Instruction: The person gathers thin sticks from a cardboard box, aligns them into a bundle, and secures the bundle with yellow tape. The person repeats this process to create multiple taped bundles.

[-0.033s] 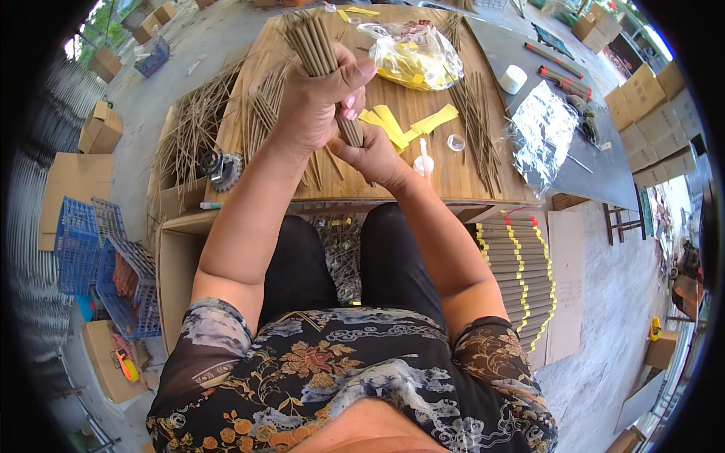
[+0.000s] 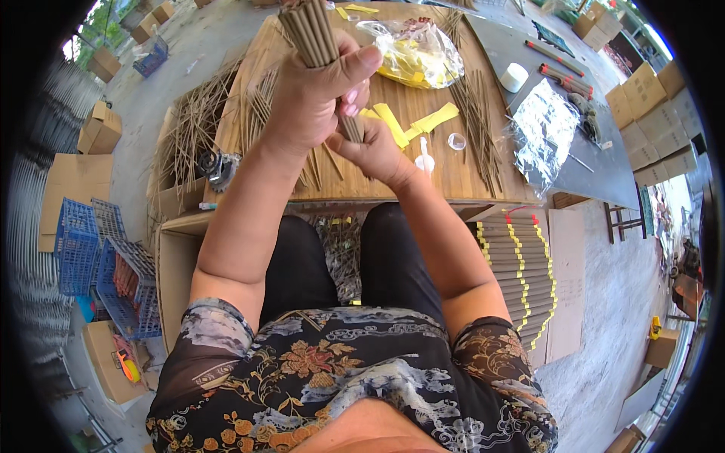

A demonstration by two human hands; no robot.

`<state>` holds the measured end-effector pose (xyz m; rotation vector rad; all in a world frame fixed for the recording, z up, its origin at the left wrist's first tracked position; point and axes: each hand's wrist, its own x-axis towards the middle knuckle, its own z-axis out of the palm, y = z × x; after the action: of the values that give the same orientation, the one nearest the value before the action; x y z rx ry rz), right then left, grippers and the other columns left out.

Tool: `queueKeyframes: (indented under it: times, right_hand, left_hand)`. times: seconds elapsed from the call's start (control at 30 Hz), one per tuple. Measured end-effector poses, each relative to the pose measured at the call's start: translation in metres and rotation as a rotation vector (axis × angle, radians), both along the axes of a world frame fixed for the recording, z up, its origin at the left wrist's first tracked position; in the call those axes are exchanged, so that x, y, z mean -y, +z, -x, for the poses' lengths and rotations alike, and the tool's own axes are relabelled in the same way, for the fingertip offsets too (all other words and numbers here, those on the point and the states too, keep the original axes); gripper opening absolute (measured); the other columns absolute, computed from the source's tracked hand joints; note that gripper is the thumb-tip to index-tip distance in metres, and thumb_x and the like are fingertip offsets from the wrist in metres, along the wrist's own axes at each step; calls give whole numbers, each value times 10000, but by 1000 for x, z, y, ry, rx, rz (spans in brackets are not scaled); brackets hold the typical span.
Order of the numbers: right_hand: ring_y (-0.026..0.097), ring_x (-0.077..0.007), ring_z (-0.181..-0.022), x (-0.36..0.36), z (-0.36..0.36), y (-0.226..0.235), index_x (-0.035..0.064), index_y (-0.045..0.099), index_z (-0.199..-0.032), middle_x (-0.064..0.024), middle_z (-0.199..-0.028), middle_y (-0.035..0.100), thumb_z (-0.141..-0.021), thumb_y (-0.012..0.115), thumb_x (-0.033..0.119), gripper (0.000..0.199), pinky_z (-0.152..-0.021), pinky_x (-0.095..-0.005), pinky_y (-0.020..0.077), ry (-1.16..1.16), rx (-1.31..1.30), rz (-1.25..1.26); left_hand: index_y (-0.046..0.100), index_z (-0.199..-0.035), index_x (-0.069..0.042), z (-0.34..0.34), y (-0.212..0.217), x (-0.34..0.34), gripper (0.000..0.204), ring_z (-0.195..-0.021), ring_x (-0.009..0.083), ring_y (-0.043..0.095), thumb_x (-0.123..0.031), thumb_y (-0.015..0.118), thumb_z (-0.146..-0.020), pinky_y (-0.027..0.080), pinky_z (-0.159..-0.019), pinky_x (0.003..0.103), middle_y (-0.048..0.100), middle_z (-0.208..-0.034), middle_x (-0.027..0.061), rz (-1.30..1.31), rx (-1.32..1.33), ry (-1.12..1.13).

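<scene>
My left hand [image 2: 310,102] is closed around a thick bundle of thin brown sticks [image 2: 310,30], holding it upright above a wooden board [image 2: 453,181]. Just below it, my right hand [image 2: 374,147] grips the lower end of the same bundle. Yellow paper strips [image 2: 415,121] lie on the board right beside my right hand. A small white bottle [image 2: 425,160] and a clear round lid [image 2: 456,141] sit just right of that hand.
A clear bag of yellow strips [image 2: 419,53] lies at the back of the board, with loose sticks [image 2: 479,113] to its right. A crinkled silver bag [image 2: 544,128] and white roll [image 2: 514,77] are further right. Yellow-banded bundles [image 2: 521,272] are stacked at my right knee, blue crates [image 2: 91,249] at my left.
</scene>
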<state>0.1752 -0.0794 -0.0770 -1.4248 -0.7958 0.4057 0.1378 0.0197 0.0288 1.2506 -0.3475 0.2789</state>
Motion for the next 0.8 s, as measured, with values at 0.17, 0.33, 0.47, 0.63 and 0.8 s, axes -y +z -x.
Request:
queueKeyframes:
  times: [0.17, 0.33, 0.47, 0.63, 0.8]
  right_hand:
    - [404, -36, -580, -5, -9, -14, 43, 543, -781, 58, -628, 474, -796, 620, 164, 145, -533, -215, 387, -28, -28, -40]
    - [413, -41, -598, -1, -4, -7, 40, 565, -821, 44, -641, 493, -785, 640, 177, 160, -551, -219, 394, -101, -47, 54]
    - [434, -46, -609, -4, -4, -24, 20, 562, -838, 25, -639, 503, -786, 623, 174, 174, -570, -221, 407, -145, -35, -59]
    - [436, -53, -606, -8, -5, -28, 17, 557, -818, 15, -632, 499, -788, 610, 174, 168, -568, -228, 412, -163, -54, -24]
    - [381, -26, -461, 3, 20, 24, 73, 468, -681, 55, -538, 422, -818, 598, 185, 220, -409, -203, 305, -77, -163, 51]
  left_hand:
    - [470, -643, -87, -11, -6, 5, 227, -389, 68, 367, -155, 607, -811, 303, -382, 211, 392, -483, -24, -9, -54, 71]
    - [476, -606, -82, -13, 2, 2, 273, -368, 46, 378, -189, 643, -794, 292, -359, 181, 395, -455, -33, 2, 31, -1]
    - [465, -595, -85, -16, -5, 8, 281, -382, 37, 386, -180, 650, -784, 293, -360, 178, 399, -453, -29, -100, 69, 12]
    - [448, -626, -94, -21, 0, 3, 252, -380, 63, 363, -162, 597, -818, 302, -376, 202, 383, -478, -41, -84, -33, 37]
    - [484, -696, -87, -14, 18, -7, 197, -392, 69, 416, -174, 633, -791, 340, -372, 199, 443, -504, -25, 105, -38, -68]
